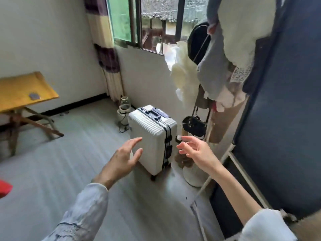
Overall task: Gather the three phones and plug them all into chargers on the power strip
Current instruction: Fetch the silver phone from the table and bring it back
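One phone (34,96) lies flat on the yellow table (15,91) at the left wall. A second phone (162,113), dark blue-grey, rests on top of the white suitcase (149,134) beside its handle. My left hand (123,157) is stretched out in front of the suitcase's ribbed face, fingers spread and holding nothing. My right hand (194,150) reaches forward just right of the suitcase, fingers apart and holding nothing. No power strip or charger shows clearly.
A coat rack (217,70) hung with clothes and a black bag (194,126) stands right of the suitcase. A glass jar on a small appliance (124,106) with a cord sits in the corner under the window. A dark panel (281,119) fills the right side.
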A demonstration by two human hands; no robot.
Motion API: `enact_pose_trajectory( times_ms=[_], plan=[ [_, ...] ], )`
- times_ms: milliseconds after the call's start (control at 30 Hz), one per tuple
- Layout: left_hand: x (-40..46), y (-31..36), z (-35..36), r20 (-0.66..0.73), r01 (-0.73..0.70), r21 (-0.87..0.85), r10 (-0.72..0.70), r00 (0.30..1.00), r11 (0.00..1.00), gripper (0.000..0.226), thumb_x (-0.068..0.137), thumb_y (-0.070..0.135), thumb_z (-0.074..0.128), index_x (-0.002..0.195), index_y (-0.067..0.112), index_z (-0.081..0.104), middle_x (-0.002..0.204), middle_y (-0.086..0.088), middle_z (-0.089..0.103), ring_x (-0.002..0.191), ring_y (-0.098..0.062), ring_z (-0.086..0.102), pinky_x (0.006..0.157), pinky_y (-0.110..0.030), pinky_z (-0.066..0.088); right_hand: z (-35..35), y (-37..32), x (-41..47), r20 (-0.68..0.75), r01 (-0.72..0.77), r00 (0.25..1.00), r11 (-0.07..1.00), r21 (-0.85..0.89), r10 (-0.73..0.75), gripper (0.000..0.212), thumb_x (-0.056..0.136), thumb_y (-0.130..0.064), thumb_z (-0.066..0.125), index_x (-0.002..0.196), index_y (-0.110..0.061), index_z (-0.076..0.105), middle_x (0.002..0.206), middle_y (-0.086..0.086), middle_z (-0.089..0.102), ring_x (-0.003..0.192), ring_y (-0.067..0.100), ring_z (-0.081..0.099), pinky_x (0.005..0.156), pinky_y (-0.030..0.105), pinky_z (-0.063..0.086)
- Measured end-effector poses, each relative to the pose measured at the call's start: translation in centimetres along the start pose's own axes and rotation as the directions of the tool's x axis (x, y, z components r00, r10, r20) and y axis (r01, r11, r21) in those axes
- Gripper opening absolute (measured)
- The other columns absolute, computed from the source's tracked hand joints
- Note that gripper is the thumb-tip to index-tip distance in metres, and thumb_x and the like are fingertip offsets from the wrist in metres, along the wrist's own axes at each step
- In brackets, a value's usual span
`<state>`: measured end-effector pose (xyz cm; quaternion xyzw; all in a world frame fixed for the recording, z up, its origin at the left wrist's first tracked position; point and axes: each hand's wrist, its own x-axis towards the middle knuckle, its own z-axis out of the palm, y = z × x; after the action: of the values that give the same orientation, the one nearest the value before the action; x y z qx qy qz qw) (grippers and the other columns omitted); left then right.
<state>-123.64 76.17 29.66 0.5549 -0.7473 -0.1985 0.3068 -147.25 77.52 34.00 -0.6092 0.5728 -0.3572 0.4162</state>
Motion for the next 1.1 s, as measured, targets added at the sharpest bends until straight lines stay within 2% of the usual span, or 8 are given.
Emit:
enact_pose_trajectory(
  times_ms=[167,233,300,400,500,700,867,1100],
  plan=[
    [8.0,-6.9,-4.1,-0.121,0.098,0.039,-0.093,0.988,0.994,0.04,0.092,0.026,0.048,0.131,0.02,0.044,0.137,0.0,0.049,0.125,-0.013,0.044,0.099,-0.015,0.026,4.6,-3.1,13.8,0.137,0.086,0.986,0.995,0.055,-0.093,0.029,0.091,-0.017,0.052,0.118,-0.008,0.054,0.103,0.014,0.068,0.084,0.019,0.065,0.069,0.011,0.047],
    [11.5,-9.6,-6.0,-0.183,0.151,0.04,-0.142,0.973,0.988,0.039,0.092,0.027,0.047,0.13,0.023,0.044,0.136,0.002,0.049,0.125,-0.012,0.044,0.095,-0.01,0.024,6.2,-4.8,19.5,0.181,0.126,0.974,0.99,0.068,-0.137,0.029,0.092,-0.018,0.051,0.119,-0.008,0.054,0.103,0.012,0.068,0.085,0.018,0.065,0.071,0.014,0.048],
    [14.5,-12.0,-8.1,-0.227,0.205,0.032,-0.193,0.955,0.978,0.038,0.092,0.026,0.046,0.13,0.024,0.044,0.136,0.003,0.048,0.125,-0.012,0.042,0.089,-0.003,0.021,8.0,-6.9,24.9,0.212,0.153,0.962,0.983,0.103,-0.172,0.028,0.092,-0.016,0.05,0.118,-0.006,0.055,0.102,0.014,0.067,0.081,0.016,0.064,0.067,0.01,0.048],
    [17.9,-16.2,-11.5,-0.284,0.281,0.025,-0.262,0.922,0.959,0.037,0.092,0.025,0.046,0.13,0.023,0.045,0.136,0.002,0.048,0.125,-0.012,0.042,0.088,-0.001,0.02,11.7,-10.2,32.3,0.259,0.172,0.944,0.974,0.148,-0.206,0.026,0.092,-0.009,0.049,0.116,0.0,0.055,0.101,0.02,0.066,0.075,0.016,0.062,0.06,0.005,0.047],
    [19.9,-21.5,-15.1,-0.346,0.391,0.001,-0.367,0.864,0.92,0.038,0.093,0.028,0.044,0.13,0.028,0.043,0.138,0.006,0.045,0.126,-0.011,0.041,0.094,-0.01,0.023,16.7,-13.2,38.7,0.334,0.188,0.914,0.97,0.155,-0.231,0.026,0.092,-0.009,0.049,0.116,0.0,0.055,0.1,0.02,0.066,0.073,0.016,0.061,0.064,0.014,0.047],
    [23.5,-33.7,-21.9,-0.427,0.496,-0.035,-0.462,0.777,0.868,0.035,0.092,0.032,0.042,0.127,0.035,0.043,0.136,0.011,0.045,0.126,-0.007,0.041,0.102,-0.023,0.029,28.0,-18.1,49.6,0.445,0.249,0.849,0.959,0.138,-0.284,0.026,0.092,-0.016,0.051,0.116,-0.01,0.056,0.099,0.01,0.069,0.087,0.02,0.066,0.084,0.035,0.05],
    [27.5,-44.8,-28.1,-0.415,0.504,-0.064,-0.482,0.772,0.861,0.035,0.092,0.032,0.042,0.127,0.035,0.043,0.133,0.015,0.045,0.121,-0.003,0.042,0.101,-0.025,0.032,38.9,-21.8,58.8,0.475,0.28,0.821,0.949,0.147,-0.316,0.026,0.091,-0.018,0.051,0.116,-0.013,0.056,0.097,0.005,0.07,0.086,0.016,0.067,0.085,0.033,0.051],
    [34.0,-58.9,-40.3,-0.457,0.529,-0.077,-0.501,0.735,0.845,0.035,0.093,0.028,0.044,0.127,0.028,0.046,0.135,0.009,0.046,0.122,-0.009,0.043,0.104,-0.03,0.035,53.7,-29.0,70.3,0.52,0.288,0.785,0.942,0.173,-0.336,0.026,0.091,-0.023,0.052,0.117,-0.019,0.055,0.093,-0.004,0.069,0.087,0.009,0.067,0.079,0.025,0.052]
  ],
)
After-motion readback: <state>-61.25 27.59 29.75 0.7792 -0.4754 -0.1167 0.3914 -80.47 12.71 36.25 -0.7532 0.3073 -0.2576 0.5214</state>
